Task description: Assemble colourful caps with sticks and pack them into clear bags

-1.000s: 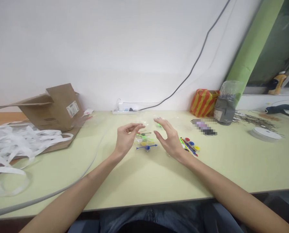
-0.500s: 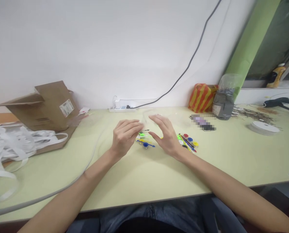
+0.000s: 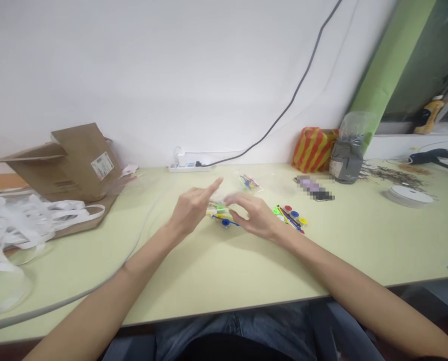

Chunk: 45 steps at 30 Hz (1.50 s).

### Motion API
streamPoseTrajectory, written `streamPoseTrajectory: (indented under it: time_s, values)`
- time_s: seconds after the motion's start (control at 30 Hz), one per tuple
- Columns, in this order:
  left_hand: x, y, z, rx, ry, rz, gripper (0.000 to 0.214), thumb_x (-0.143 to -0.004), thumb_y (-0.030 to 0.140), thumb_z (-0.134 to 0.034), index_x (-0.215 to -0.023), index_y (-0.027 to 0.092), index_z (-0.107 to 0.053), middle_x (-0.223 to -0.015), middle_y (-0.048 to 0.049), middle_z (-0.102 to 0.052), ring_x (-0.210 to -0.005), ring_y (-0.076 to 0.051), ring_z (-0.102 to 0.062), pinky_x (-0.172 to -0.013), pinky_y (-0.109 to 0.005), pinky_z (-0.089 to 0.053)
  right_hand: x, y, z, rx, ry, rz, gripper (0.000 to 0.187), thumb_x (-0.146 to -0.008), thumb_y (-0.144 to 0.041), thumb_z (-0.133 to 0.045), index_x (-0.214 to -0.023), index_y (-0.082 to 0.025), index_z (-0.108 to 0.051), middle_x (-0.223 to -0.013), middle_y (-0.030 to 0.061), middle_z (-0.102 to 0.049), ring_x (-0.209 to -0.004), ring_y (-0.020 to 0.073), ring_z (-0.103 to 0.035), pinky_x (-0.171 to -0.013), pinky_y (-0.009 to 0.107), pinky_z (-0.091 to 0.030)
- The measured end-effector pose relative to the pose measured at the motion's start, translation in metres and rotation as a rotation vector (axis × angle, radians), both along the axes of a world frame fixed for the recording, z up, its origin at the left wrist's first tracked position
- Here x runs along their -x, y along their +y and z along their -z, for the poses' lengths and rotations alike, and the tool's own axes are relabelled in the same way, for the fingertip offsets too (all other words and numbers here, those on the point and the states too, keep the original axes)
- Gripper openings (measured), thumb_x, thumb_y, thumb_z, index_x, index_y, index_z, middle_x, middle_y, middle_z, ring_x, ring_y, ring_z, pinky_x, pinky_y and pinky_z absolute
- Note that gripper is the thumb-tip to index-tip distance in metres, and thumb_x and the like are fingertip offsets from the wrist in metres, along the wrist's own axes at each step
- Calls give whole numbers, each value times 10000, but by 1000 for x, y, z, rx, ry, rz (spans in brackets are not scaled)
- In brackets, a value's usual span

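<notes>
My left hand (image 3: 193,209) is held above the table with its index finger stretched out; its other fingers are partly hidden. Opposite it, my right hand (image 3: 254,215) is curved, with thumb and fingers apart and the fingertips blurred by motion. I cannot make out anything held in either hand. Between and below them lie a blue spinner arrow with a round blue cap (image 3: 226,222), a green piece (image 3: 220,207) and a thin white strip (image 3: 217,210). Right of my right hand is a group of colored caps and arrows (image 3: 289,219).
Behind my hands lies a clear packet of colored pieces (image 3: 249,182). A power strip (image 3: 188,168) sits against the wall. Left are a cardboard box (image 3: 77,170) and white ribbon (image 3: 28,220); right are a phone (image 3: 314,189), a striped bag (image 3: 311,150) and a white spool (image 3: 410,196).
My right hand has lowered, curling its fingers toward my left hand. The left index finger has stretched out. The clear packet behind the right hand has come into view.
</notes>
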State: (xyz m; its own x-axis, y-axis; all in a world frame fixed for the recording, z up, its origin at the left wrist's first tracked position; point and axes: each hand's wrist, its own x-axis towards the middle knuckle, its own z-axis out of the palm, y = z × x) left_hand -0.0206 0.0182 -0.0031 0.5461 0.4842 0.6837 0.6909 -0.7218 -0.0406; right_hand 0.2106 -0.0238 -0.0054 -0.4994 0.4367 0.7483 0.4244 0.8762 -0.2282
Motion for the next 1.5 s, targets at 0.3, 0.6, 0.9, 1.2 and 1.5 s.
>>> streamPoseTrajectory:
  time_s: [0.3, 0.6, 0.9, 1.2, 1.5]
  values:
    - [-7, -7, -9, 49, 127, 244, 728, -889, -57, -285, -1545, 247, -369, -1521, -76, -506, -1423, -194, -456, -1162, -426, -401, 2, 0, 0, 5, -296, 84, 530, -948, -146, -546, -1460, -265, -480, -1510, 120, -489, -1405, 276, -454, -1090, 477, -473]
    - [-14, -13, -12, 99, 313, 296, 916, -770, -102, -347, -1599, 271, -239, -1648, -62, -296, -1536, -242, -238, -1241, -513, -244, 0, 5, 7, -94, -423, 122, 385, -910, -140, -583, -1290, -174, -628, -1414, 168, -552, -1425, 316, -391, -1137, 521, -402]
    - [-2, -1, -12, 81, 252, 179, 828, -849, 219, -593, -1595, 246, -236, -1426, -125, -530, -1373, -322, -442, -1202, -514, -225, 1, -3, -7, -207, -474, 23, 397, -947, -190, -557, -1338, -238, -602, -1462, 115, -531, -1424, 287, -383, -1167, 518, -319]
    - [26, 31, -1, 128, -88, -24, 878, -791, 355, -710, -1539, 230, -268, -1267, -115, -563, -1234, -328, -508, -1087, -497, -357, -11, 8, -2, 174, -390, 285, 321, -938, -422, -632, -727, -186, -681, -721, 57, -647, -741, 208, -578, -698, 346, -420]
    - [14, 27, 5, 235, -454, 130, 779, -753, 311, -767, -1385, 259, -315, -1209, -80, -501, -1165, -256, -523, -983, -447, -478, -3, 0, -2, 437, -307, 135, 156, -885, -250, -697, -745, -186, -669, -708, 11, -657, -706, 163, -567, -663, 296, -411]
